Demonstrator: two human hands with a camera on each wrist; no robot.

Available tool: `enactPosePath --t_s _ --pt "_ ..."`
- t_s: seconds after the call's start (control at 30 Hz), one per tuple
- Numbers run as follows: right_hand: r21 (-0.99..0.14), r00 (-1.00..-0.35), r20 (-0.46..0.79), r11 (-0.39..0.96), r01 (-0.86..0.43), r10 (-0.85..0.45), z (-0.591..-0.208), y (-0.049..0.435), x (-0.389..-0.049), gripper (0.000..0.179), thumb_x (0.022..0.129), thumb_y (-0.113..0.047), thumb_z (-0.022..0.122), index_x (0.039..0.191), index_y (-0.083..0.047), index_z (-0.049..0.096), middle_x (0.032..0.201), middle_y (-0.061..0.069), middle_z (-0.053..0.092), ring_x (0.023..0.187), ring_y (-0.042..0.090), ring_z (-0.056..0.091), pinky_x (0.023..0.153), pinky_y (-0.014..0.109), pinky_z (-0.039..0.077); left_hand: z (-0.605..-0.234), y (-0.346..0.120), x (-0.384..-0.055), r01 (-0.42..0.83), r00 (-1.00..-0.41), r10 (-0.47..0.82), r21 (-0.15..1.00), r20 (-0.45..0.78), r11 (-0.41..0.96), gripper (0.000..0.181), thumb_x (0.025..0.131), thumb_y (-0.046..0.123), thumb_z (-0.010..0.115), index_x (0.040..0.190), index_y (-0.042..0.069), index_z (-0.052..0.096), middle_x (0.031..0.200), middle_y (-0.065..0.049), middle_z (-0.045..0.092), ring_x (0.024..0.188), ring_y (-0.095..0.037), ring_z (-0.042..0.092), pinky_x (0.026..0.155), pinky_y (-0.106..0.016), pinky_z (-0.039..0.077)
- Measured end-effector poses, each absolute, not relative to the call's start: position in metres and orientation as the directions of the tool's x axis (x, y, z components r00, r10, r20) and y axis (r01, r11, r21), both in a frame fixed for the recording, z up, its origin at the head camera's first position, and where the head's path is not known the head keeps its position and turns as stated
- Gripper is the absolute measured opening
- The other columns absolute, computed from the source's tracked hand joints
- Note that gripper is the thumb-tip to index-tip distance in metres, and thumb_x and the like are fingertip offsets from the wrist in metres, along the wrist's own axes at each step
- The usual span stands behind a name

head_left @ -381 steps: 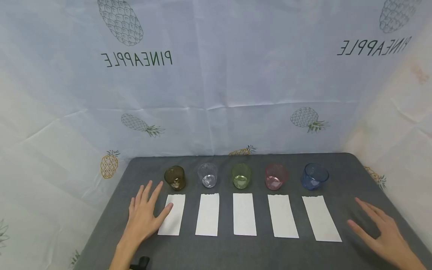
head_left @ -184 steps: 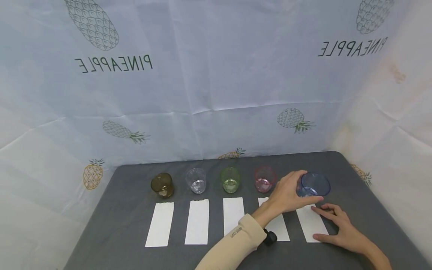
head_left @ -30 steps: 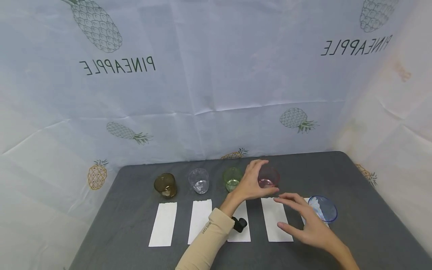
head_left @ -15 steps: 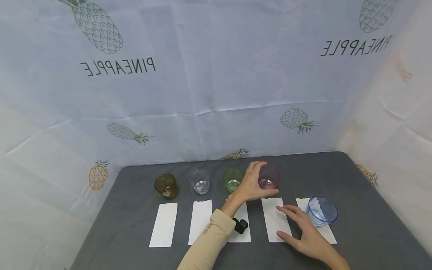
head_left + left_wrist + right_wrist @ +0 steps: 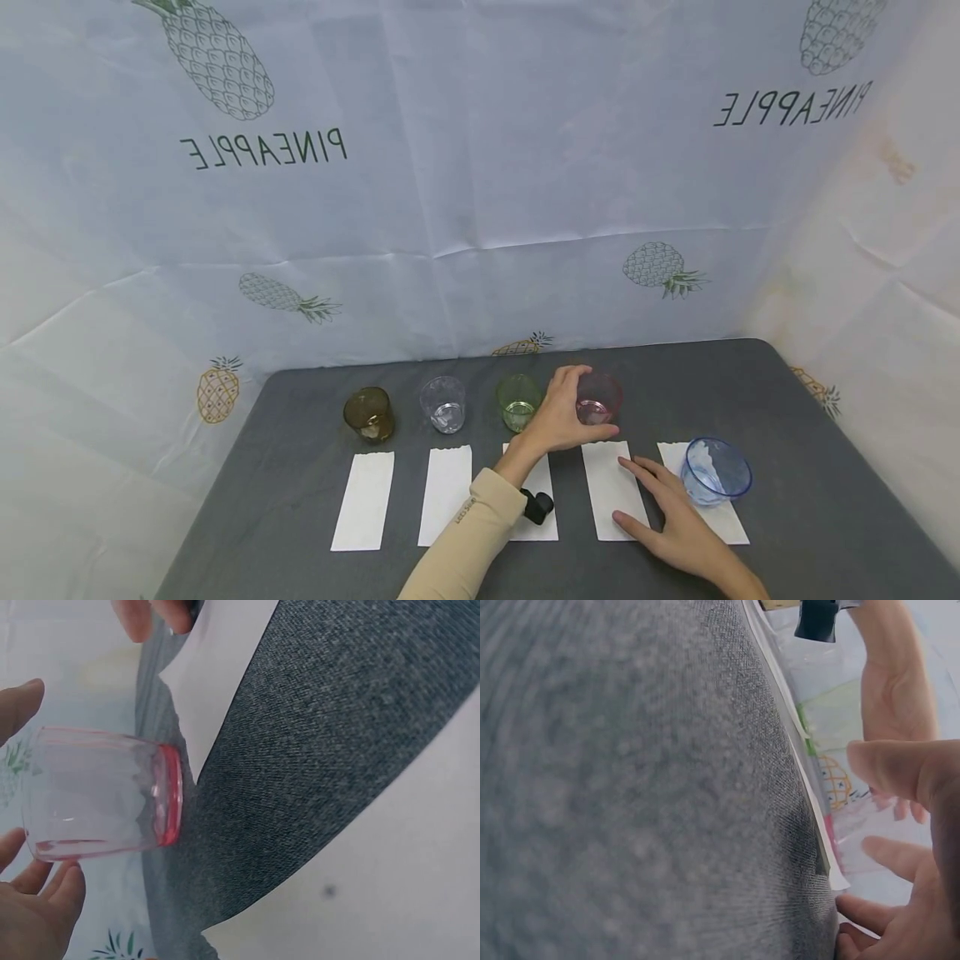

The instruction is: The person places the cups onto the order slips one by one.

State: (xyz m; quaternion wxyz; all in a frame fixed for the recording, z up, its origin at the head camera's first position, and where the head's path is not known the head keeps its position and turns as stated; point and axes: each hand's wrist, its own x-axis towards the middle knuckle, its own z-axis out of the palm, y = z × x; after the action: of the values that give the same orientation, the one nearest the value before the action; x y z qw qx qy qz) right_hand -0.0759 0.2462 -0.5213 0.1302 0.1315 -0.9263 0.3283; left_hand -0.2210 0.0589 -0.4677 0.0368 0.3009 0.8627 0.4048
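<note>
My left hand spans the pink glass, its thumb in front and its fingers behind. In the left wrist view, the pink glass stands upright on the table; fingertips lie right at its side, while the thumb shows a gap from it. Low above the fourth paper strip, my right hand has its thumb and fingers spread, with nothing between them. Beside that hand, the blue glass stands upright on the rightmost paper strip.
Along the back of the grey table stand a brown glass, a clear glass and a green glass, partly behind my left hand. More white strips, such as the leftmost paper strip, lie before them. A pineapple-print curtain hangs behind.
Since the earliest frames, the blue glass has come from the back row onto the rightmost strip. My left hand has moved over to the pink glass; my right hand has shifted left from the blue glass.
</note>
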Motion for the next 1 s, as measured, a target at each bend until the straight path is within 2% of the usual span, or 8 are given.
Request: enactPosePath --t_s 0.07,0.13,0.47,0.63,0.83,1.0 --pt "-0.579 -0.937 0.309 0.750 -0.321 -0.163 -0.521 0.246 -0.077 0.069 0.079 -0.028 0.087 0.140 -0.007 0.060 0.137 0.021 0.057 0.127 0.044 0.051 0.093 0.064 0.046 -0.469 0.059 -0.221 0.487 -0.819 0.545 0.718 0.179 0.497 0.093 0.082 0.037 0.085 0.154 0.009 0.035 0.155 -0.014 0.039 0.140 -0.027 0.045 0.114 -0.040 0.047" --pt "-0.578 -0.939 0.302 0.751 -0.318 -0.165 -0.520 0.246 -0.078 0.071 0.078 -0.028 0.087 0.139 -0.006 0.059 0.137 0.022 0.058 0.127 0.045 0.051 0.092 0.067 0.045 -0.469 0.059 -0.220 0.482 -0.824 0.538 0.720 0.177 0.500 0.092 0.081 0.037 0.085 0.154 0.009 0.035 0.154 -0.014 0.040 0.140 -0.027 0.046 0.115 -0.040 0.047" --pt "-0.570 -0.933 0.316 0.752 -0.332 -0.172 -0.525 0.246 -0.077 0.073 0.074 -0.026 0.089 0.138 -0.006 0.060 0.138 0.022 0.056 0.127 0.042 0.047 0.094 0.061 0.041 -0.470 0.060 -0.220 0.462 -0.837 0.521 0.728 0.168 0.507 0.096 0.082 0.039 0.084 0.157 0.007 0.033 0.156 -0.015 0.040 0.141 -0.029 0.047 0.116 -0.042 0.047" --pt "-0.570 -0.933 0.312 0.750 -0.336 -0.181 -0.529 0.247 -0.077 0.074 0.073 -0.028 0.090 0.138 -0.007 0.061 0.140 0.022 0.053 0.128 0.044 0.046 0.093 0.064 0.041 -0.472 0.061 -0.220 0.458 -0.840 0.515 0.733 0.172 0.502 0.093 0.083 0.039 0.083 0.156 0.007 0.035 0.154 -0.016 0.043 0.138 -0.029 0.050 0.113 -0.042 0.049" --pt "-0.541 -0.923 0.330 0.762 -0.357 -0.199 -0.534 0.247 -0.077 0.077 0.070 -0.029 0.091 0.138 -0.006 0.062 0.142 0.024 0.050 0.129 0.043 0.043 0.095 0.061 0.039 -0.473 0.063 -0.220 0.461 -0.847 0.497 0.725 0.187 0.512 0.085 0.087 0.037 0.080 0.154 0.005 0.038 0.151 -0.016 0.046 0.134 -0.029 0.054 0.110 -0.038 0.051" --pt "-0.545 -0.933 0.303 0.767 -0.337 -0.195 -0.533 0.247 -0.076 0.078 0.072 -0.030 0.090 0.139 -0.006 0.061 0.143 0.024 0.048 0.131 0.046 0.041 0.095 0.065 0.040 -0.474 0.065 -0.221 0.450 -0.856 0.482 0.729 0.188 0.515 0.083 0.088 0.038 0.079 0.153 0.005 0.039 0.149 -0.016 0.048 0.133 -0.029 0.055 0.109 -0.038 0.052"
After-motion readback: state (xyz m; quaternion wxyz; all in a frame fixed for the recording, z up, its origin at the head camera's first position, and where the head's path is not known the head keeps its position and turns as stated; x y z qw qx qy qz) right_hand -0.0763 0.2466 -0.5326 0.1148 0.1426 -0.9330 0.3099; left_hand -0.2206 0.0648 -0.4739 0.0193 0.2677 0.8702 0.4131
